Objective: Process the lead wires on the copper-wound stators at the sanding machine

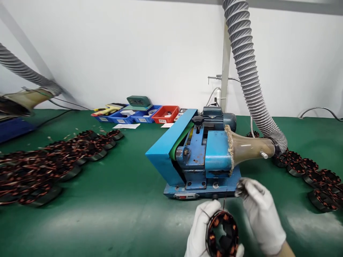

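Observation:
My left hand [198,228], in a white glove, grips a ring-shaped motor stator [235,235] with copper windings and a dark rim. The ring's open face is turned toward me, and thin wire leads stick out at its top. Just right of the stator, my right hand [261,214] is raised in a white glove with dark, soiled fingertips. Its thumb and fingers are pinched together, and whatever may be between them is too small and blurred to tell. A blue belt machine [218,153] with a motor stands on the table right behind both hands.
A grey ribbed hose [248,71] drops to a tan funnel [248,146] on the machine. Several stators lie in a pile at left [61,160] and in another at right [321,182]. Blue bins [143,117] and a red bin [167,116] line the wall.

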`<action>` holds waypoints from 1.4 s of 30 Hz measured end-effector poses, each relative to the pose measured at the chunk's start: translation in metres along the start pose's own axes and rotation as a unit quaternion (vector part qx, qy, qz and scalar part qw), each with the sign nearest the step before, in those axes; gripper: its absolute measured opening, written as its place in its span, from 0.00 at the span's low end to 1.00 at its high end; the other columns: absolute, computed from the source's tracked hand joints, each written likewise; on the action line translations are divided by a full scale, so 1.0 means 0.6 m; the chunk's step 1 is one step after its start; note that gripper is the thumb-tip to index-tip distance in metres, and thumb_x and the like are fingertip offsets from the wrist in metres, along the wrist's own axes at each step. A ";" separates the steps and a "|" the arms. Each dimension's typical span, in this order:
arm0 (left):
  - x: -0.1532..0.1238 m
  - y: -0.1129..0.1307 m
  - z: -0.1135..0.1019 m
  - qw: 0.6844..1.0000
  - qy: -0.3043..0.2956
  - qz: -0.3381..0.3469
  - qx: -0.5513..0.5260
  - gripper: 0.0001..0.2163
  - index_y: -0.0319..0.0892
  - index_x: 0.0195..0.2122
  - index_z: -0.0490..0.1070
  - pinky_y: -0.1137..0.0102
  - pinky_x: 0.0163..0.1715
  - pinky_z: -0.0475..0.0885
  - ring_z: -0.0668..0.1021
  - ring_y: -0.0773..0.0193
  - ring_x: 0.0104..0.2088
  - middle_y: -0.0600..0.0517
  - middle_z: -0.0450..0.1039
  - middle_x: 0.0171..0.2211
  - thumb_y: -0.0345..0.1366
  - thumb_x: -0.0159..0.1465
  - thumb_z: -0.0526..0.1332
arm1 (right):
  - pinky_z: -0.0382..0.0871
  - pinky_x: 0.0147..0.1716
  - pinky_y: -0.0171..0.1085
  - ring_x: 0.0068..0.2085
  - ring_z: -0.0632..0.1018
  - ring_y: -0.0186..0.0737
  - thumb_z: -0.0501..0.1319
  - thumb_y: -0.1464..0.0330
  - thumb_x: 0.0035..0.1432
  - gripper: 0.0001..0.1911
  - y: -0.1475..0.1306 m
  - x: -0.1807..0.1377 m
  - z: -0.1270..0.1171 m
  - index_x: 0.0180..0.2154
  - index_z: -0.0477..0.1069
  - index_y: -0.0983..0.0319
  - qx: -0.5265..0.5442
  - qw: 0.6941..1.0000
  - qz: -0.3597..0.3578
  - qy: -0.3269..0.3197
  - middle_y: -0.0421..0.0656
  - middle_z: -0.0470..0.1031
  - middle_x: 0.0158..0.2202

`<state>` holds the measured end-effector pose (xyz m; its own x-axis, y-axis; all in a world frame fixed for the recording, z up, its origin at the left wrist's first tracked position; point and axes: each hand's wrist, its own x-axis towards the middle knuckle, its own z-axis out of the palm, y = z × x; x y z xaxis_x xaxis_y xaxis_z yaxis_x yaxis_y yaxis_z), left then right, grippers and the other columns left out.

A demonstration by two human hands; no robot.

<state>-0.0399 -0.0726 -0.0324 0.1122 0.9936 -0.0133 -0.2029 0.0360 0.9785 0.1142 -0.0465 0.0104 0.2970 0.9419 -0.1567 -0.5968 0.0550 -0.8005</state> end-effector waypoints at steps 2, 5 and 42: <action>0.019 -0.018 0.004 0.996 0.020 -0.060 -0.069 0.20 0.49 0.42 0.72 0.59 0.41 0.76 0.79 0.49 0.44 0.48 0.74 0.44 0.41 0.47 0.70 | 0.74 0.38 0.37 0.35 0.80 0.43 0.73 0.64 0.42 0.11 0.023 -0.014 0.004 0.31 0.81 0.61 -0.106 0.993 0.003 -0.059 0.45 0.82 0.32; 0.056 -0.033 0.014 0.991 0.045 -0.085 -0.092 0.15 0.47 0.37 0.72 0.59 0.42 0.76 0.80 0.51 0.41 0.48 0.77 0.39 0.38 0.48 0.68 | 0.72 0.44 0.41 0.41 0.80 0.48 0.70 0.65 0.44 0.12 0.058 -0.022 0.020 0.35 0.81 0.60 -0.202 0.977 -0.010 -0.071 0.46 0.82 0.37; 0.030 0.030 -0.004 0.961 -0.020 -0.178 -0.212 0.12 0.45 0.32 0.76 0.57 0.37 0.76 0.81 0.49 0.38 0.46 0.78 0.34 0.47 0.53 0.66 | 0.75 0.41 0.41 0.42 0.81 0.53 0.66 0.59 0.48 0.11 0.102 -0.071 -0.008 0.34 0.82 0.55 -0.333 0.935 -0.112 0.041 0.47 0.82 0.39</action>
<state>-0.0440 -0.0538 -0.0152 0.2829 0.9059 -0.3151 -0.5220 0.4210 0.7418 0.0687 -0.0849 -0.0344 0.4308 0.9017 0.0367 0.0769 0.0039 -0.9970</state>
